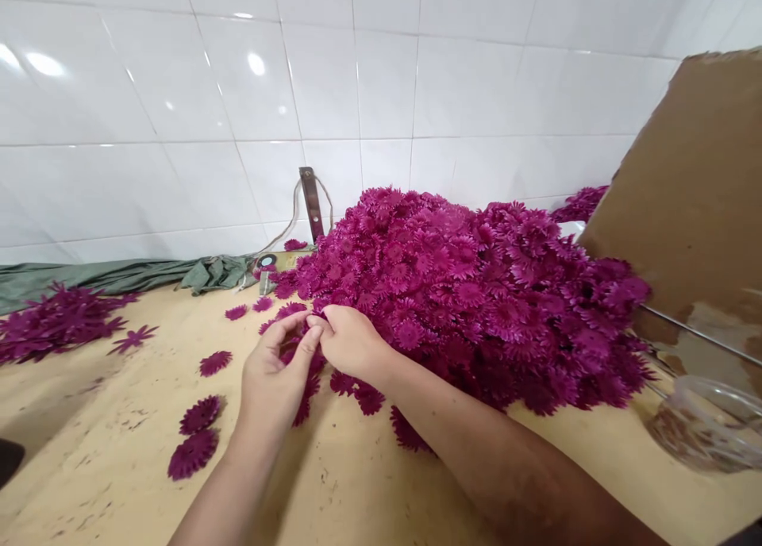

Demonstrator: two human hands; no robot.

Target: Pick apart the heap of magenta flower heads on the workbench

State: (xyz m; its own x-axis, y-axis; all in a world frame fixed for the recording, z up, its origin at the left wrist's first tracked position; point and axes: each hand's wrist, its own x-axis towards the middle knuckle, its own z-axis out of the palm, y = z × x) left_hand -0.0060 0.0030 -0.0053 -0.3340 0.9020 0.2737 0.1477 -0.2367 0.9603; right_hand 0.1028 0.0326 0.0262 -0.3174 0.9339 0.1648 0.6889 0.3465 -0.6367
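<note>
A large heap of magenta fabric flower heads (470, 292) lies on the tan table (357, 482) against the white tiled wall. My left hand (277, 371) and my right hand (351, 341) meet at the heap's near left edge. Both pinch at one magenta flower piece (315, 321) between thumbs and fingertips. Loose flower heads (199, 435) lie scattered on the table to the left of my left hand. A smaller pile of flat magenta petal pieces (56, 320) sits at the far left.
A folded green cloth (119, 274) lies along the wall at the left. A brown cardboard sheet (696, 189) leans at the right. A clear plastic container (708, 423) stands at the right edge, with a metal rod (696, 333) above it. A metal strip with cord (310, 201) leans on the wall.
</note>
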